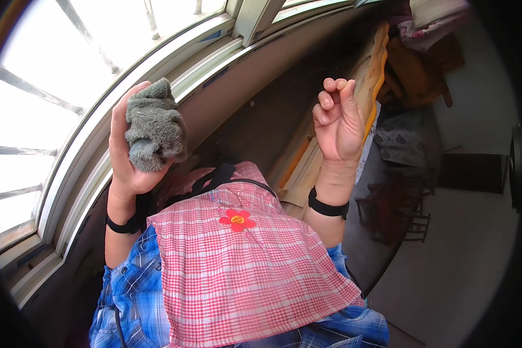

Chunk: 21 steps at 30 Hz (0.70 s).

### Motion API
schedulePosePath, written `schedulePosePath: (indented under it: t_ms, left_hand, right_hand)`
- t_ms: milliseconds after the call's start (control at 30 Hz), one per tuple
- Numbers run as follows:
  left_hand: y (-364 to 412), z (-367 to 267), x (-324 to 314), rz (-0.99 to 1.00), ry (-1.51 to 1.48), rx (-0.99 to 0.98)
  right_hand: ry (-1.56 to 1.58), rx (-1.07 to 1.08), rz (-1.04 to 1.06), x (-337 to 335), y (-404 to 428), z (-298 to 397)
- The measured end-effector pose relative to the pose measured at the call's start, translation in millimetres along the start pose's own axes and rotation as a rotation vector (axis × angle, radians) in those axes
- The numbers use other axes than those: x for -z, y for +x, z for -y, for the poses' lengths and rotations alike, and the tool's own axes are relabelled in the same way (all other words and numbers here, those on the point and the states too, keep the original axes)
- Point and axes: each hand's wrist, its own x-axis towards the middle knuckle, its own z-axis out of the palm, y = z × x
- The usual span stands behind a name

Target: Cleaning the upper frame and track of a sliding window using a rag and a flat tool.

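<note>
A crumpled grey-green terry cloth point(154, 126) rests bunched against the palm of my left hand point(132, 174), which is raised beside the window frame. Part of the fingers is hidden behind the cloth. My right hand point(339, 117) is lifted on the other side, palm towards me. Its fingers are curled in, the thumb meets the index fingertip, and nothing shows between them. Both wrists wear black bands. Below the hands spreads a red-and-white checked apron point(243, 269) with a red flower on it, worn over a blue plaid shirt.
A bright window with a pale sliding frame point(82, 126) and metal bars point(39, 91) curves along the left. Behind my right hand runs a wooden bed frame point(300, 161) with a wavy-edged board. Brown wooden furniture point(417, 74) and a dark wall panel point(472, 172) stand farther right.
</note>
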Motion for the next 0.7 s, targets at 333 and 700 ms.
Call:
schedulePosePath:
  t_ms: [333, 700]
  left_hand:
    - [-5.3, -0.6, -0.5, -0.08, 0.028, 0.18]
    - [-21.9, 13.4, 5.6, -0.168, 0.002, 0.399]
  right_hand:
    - [-0.378, 0.256, -0.371, 90.3, 46.5, 60.8]
    - [-0.936, 0.284, -0.731, 153.3, 58.9, 122.1]
